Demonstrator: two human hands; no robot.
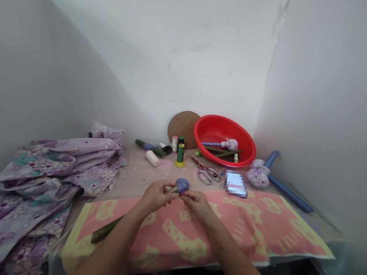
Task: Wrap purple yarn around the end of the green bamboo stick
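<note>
Forearms (pixel 119 241) converging | left hand (pixel 158 195) grips stick (pixel 172 190) | right hand (pixel 197 201) by blue wrap (pixel 182 184)

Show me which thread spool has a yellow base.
The green spool, frontmost of the three standing upright; no other spool shows a yellow base.

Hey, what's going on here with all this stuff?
Someone's left hand holds a green stick just below the purple bundle on its end. The right hand pinches at the bundle's edge; whether it holds a thread is too small to tell. Both hands are over a pink towel. Farther back, scissors and spools sit untouched, and a red bowl holds more sticks.
</note>
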